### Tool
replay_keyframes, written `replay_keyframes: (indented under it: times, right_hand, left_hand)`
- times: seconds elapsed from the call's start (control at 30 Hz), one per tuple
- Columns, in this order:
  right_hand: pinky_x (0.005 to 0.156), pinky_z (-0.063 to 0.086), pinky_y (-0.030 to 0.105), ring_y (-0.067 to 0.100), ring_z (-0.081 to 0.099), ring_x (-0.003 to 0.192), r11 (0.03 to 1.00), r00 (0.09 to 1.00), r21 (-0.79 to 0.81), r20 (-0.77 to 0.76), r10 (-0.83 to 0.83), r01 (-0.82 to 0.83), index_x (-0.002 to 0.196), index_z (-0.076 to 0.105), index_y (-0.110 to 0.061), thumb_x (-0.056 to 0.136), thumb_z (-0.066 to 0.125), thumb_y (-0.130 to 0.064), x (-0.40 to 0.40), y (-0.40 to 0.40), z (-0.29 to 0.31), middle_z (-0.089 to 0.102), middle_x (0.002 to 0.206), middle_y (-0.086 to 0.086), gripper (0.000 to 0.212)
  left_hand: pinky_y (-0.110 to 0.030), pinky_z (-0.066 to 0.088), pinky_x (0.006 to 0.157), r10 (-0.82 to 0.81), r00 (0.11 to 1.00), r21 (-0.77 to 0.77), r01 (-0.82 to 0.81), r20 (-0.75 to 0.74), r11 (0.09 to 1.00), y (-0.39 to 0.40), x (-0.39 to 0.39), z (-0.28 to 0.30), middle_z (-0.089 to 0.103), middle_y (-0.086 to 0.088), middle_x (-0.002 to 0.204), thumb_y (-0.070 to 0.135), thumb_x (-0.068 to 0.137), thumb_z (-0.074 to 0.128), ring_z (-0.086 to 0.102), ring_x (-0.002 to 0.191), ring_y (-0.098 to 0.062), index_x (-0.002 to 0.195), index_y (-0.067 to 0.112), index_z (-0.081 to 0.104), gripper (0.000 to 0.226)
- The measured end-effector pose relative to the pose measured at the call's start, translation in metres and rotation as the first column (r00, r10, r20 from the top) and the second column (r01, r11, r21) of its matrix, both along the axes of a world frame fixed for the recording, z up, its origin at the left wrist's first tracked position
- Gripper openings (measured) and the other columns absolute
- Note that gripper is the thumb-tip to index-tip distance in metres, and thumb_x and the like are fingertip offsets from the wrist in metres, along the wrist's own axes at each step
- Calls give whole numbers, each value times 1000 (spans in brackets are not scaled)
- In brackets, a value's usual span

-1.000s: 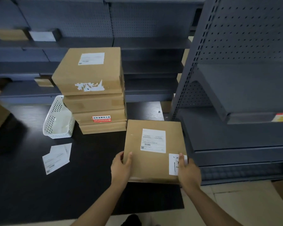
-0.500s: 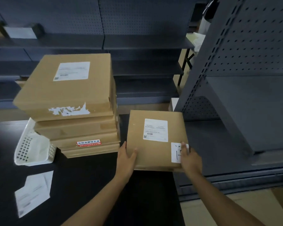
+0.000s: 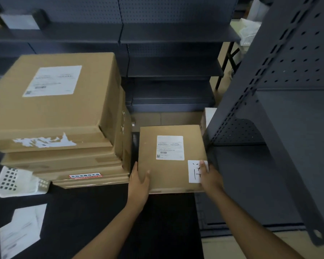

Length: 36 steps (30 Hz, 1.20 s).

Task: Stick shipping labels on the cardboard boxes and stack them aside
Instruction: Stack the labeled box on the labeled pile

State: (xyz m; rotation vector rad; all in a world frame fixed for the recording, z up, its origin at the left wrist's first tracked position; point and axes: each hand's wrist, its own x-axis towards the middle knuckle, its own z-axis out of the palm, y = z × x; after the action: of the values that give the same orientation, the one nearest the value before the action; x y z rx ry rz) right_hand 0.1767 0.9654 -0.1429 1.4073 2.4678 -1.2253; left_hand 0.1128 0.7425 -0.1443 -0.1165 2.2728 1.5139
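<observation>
Single head-worn wide-angle view, looking forward and steeply down. Close range: both forearms enter from the bottom edge, dark table fills lower left, box stack looms upper left, grey shelving bends along the right. No second view.

a stockroom or shop back room used for packing. dark metal shelves with pegboard backs stand behind a black table; on the table a stack of boxes bearing shipping labels, loose labels in front of it, a white basket beside.
</observation>
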Motion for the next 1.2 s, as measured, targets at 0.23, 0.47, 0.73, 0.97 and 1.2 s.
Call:
replay_keyframes:
  times: [0.23,0.47,0.73,0.97,1.2]
  right_hand:
    - [70,46,31,23,59,90,996,999,-86,-40,-27,23,120,53,-12,98,35,-52,-12,-3,-6,62,110,9,49]
    - [57,40,25,21,58,86,995,997,-91,-61,-37,31,119,54,-10,99,38,-48,-18,2,-8,63,109,10,46]
    - [52,36,22,21,57,82,997,1000,-79,5,-9,10,121,53,-12,99,32,-51,-16,4,-2,65,108,9,49]
    - [88,49,40,34,58,110,999,999,38,47,16,-18,135,46,-12,97,30,-55,4,-7,14,58,127,15,59]
    - [91,49,47,34,52,117,982,996,181,89,31,-47,138,40,-10,97,31,-53,25,-24,28,52,132,16,60]
  left_hand:
    - [-42,34,112,-5,1000,-30,4,-26,1000,2,-6,-3,38,3,149,49,94,46,40,133,-15,152,28,16,68]
    - [-41,35,110,11,999,-66,-13,-32,998,5,-10,-6,37,0,149,54,92,46,41,132,-19,152,26,16,73]
    - [-39,38,109,30,999,-63,-29,27,998,2,-12,0,47,-3,143,51,92,51,47,128,-20,149,15,26,72]
    - [-40,35,111,-150,986,-62,154,72,986,-13,-11,20,42,-2,146,61,88,42,45,129,-22,150,15,21,80]
    - [-42,25,113,-172,979,-89,182,110,979,-26,-5,22,29,-12,154,51,95,42,31,140,-27,153,11,9,77]
